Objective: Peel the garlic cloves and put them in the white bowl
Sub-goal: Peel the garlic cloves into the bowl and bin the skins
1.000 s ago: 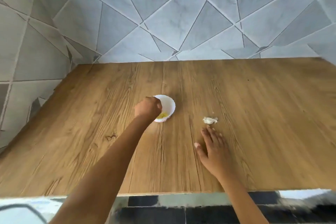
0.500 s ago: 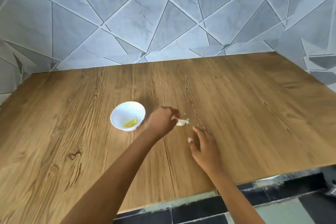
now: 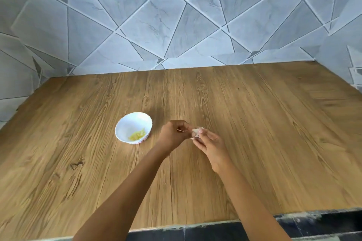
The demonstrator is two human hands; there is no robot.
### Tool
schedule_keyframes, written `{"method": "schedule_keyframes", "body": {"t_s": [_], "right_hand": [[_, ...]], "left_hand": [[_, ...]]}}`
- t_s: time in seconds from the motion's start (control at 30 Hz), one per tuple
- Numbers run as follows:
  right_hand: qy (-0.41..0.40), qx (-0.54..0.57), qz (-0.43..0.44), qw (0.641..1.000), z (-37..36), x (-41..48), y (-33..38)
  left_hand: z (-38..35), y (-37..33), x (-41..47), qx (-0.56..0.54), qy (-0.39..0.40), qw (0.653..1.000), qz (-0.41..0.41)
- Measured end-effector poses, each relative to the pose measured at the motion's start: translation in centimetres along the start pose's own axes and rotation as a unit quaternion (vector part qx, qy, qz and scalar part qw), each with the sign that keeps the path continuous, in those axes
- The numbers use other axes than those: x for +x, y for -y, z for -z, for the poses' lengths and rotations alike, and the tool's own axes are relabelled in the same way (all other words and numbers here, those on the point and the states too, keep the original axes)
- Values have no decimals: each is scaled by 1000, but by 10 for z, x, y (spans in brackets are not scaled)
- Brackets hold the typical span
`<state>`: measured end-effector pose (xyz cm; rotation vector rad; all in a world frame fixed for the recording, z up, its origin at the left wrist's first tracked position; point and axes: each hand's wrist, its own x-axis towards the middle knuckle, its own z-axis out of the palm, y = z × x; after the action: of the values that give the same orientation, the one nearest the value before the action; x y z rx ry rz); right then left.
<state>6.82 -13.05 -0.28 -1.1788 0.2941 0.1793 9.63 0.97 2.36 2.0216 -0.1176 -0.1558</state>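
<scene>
Both hands pinch the small papery-white garlic clove point(image 3: 196, 132) between them, left hand point(image 3: 173, 134) and right hand point(image 3: 210, 146) above the wooden table point(image 3: 254, 133), probably for peeling, beside the scalloped white bowl point(image 3: 133, 127)

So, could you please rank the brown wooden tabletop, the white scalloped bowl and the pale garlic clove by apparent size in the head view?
1. brown wooden tabletop, largest
2. white scalloped bowl
3. pale garlic clove, smallest and only partly visible

The right hand point(image 3: 210, 145) has joined the left hand point(image 3: 173, 135) on the garlic clove point(image 3: 196, 132).
</scene>
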Motion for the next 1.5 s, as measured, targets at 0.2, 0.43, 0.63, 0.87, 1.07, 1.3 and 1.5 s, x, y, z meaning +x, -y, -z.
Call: {"method": "schedule_keyframes", "body": {"t_s": [0.2,0.43,0.63,0.87,1.07,1.3,1.5], "right_hand": [[21,-38,45,998,-3,7,1],[-6,-226,145,963,0,13,0],[48,-496,319,806,-7,32,-26],[8,-559,432,708,-2,7,-37],[63,-576,433,690,-14,-45,-63],[19,-633,377,676,-24,-63,-90],[28,-638,342,690,-22,-67,-99]], "left_hand": [[12,-1,3,-22,29,995,88],[26,2,-9,-118,-38,986,108],[30,19,-46,-75,-9,990,115],[34,29,-82,-79,-125,977,153],[39,33,-109,-60,-150,977,137],[54,43,-123,-45,-108,987,111],[66,49,-124,-26,-25,993,116]]}}
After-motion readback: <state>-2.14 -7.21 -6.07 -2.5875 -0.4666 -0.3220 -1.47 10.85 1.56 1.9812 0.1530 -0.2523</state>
